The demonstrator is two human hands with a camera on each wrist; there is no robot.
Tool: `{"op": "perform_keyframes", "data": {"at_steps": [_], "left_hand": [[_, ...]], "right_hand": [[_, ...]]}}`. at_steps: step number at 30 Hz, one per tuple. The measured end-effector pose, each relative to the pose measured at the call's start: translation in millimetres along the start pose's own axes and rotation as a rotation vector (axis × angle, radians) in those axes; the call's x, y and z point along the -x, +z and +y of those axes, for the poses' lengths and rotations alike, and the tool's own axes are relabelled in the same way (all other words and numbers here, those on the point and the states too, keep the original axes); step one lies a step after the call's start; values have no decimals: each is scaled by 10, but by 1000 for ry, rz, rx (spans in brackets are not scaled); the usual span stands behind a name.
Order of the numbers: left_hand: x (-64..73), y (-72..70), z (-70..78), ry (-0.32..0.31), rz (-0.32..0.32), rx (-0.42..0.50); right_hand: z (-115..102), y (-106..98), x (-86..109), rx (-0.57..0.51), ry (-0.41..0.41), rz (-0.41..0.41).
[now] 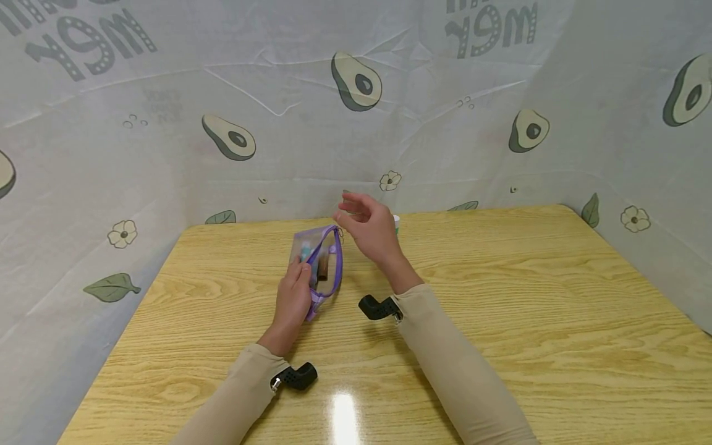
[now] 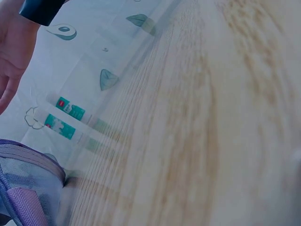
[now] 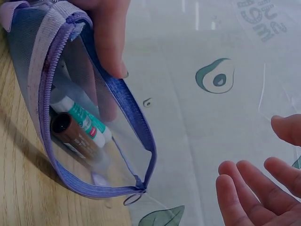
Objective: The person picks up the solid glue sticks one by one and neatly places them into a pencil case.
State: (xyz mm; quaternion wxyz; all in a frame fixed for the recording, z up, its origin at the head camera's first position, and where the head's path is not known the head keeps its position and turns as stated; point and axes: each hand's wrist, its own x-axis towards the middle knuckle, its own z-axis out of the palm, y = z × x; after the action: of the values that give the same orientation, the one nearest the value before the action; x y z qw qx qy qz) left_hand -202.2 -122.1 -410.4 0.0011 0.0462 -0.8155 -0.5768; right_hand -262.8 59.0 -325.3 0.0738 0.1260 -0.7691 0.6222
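My left hand (image 1: 293,295) holds a mesh zip pouch (image 1: 339,272) with purple trim on the left part of the table, its thumb over the edge of the mouth. The zip is undone and the mouth gapes toward the right. Inside, the right wrist view shows a brown tube (image 3: 75,136) lying beside a white glue stick (image 3: 83,118) with a green label. Just past the pouch's far end, my right hand (image 1: 371,227) is raised with loosely bent fingers and nothing in them. A thin loop (image 3: 135,197) hangs at the zip's end.
Two more white glue sticks with green labels, one (image 2: 70,109) close beside the other (image 2: 59,126), stand near the table's back edge. In the head view my right hand mostly covers them. A cloth (image 1: 300,142) printed with avocados hangs behind the wooden table (image 1: 528,296).
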Motion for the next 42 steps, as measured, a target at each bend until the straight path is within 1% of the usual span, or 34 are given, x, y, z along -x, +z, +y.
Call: {"op": "perform_keyframes", "data": {"at_steps": [6, 17, 24, 32, 42], "left_hand": [[-2, 1, 0, 2, 4, 1], [-13, 15, 3, 1, 18, 8], [-18, 23, -1, 5, 22, 16], [-7, 9, 6, -5, 6, 6], [-8, 26, 9, -1, 16, 29]], "right_hand": [[-12, -25, -6, 1, 4, -9], [9, -94, -30, -3, 2, 20], [3, -156, -41, -18, 24, 38], [-2, -291, -55, -44, 26, 54], [21, -541, -92, -75, 35, 118]]}}
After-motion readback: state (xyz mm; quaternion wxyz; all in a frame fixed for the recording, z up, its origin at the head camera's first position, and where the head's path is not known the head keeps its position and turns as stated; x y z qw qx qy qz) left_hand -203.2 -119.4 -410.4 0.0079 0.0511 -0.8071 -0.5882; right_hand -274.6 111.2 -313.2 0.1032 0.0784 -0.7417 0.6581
